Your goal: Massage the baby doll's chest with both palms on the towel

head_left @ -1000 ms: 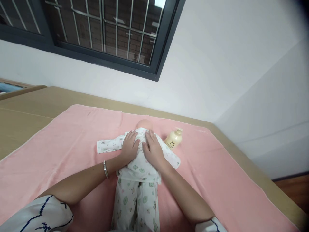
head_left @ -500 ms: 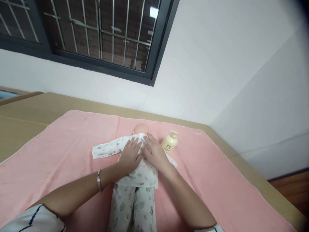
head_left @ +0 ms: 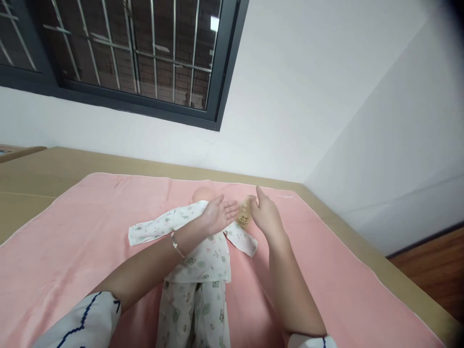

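A doll (head_left: 203,195) in a white printed top (head_left: 208,263) and matching trousers (head_left: 213,309) lies on a pink blanket (head_left: 97,232), its sleeves spread to both sides. My left hand (head_left: 220,213) is above the doll's upper chest, palm turned up and fingers stretched toward a yellowish pump bottle (head_left: 244,212). Beside that bottle, on its right, is my right hand (head_left: 267,212), with thumb and forefinger apart near the pump top. Its other fingers are mostly hidden, and whether it touches the bottle is unclear.
The blanket covers most of a wooden tabletop (head_left: 83,159). Behind stands a white wall (head_left: 275,121) with a dark-framed, barred window (head_left: 137,53). Brown wood (head_left: 431,261) shows at the lower right.
Both hands have left the doll's chest. The left has turned palm up and shifted right, while the right has moved over beside the bottle. The view has shifted slightly.
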`<state>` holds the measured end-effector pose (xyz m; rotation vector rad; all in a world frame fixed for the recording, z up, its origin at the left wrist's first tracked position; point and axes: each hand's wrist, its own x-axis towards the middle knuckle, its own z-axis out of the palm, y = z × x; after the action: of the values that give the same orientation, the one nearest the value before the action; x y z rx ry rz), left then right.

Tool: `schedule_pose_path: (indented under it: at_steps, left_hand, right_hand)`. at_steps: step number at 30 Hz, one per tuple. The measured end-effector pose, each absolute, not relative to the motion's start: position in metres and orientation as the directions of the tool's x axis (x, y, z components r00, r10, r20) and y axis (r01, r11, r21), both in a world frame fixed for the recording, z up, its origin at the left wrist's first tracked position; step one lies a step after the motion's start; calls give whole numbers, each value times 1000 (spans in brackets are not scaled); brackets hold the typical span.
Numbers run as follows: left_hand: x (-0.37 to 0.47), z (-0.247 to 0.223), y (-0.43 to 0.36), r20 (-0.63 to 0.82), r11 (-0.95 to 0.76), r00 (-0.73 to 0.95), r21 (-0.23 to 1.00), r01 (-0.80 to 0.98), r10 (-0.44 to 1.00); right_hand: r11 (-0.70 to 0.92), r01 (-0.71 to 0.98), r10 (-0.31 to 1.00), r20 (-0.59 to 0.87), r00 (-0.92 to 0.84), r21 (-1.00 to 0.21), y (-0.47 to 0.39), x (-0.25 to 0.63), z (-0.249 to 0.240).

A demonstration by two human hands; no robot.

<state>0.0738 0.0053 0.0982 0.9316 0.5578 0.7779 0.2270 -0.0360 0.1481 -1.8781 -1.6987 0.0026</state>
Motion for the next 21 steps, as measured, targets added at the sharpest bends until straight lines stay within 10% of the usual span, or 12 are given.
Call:
schedule_pose_path:
  at_steps: [6,21]
  left_hand:
    - [100,126,38,-211,622,618,521,-584,757]
    - [42,93,-5,-295,636,623,636,-437,724]
  right_hand:
    - [-28,965,930,346,120,-260,-18,215,128]
    - [-202,979,912,367,187,3,-10,200,141]
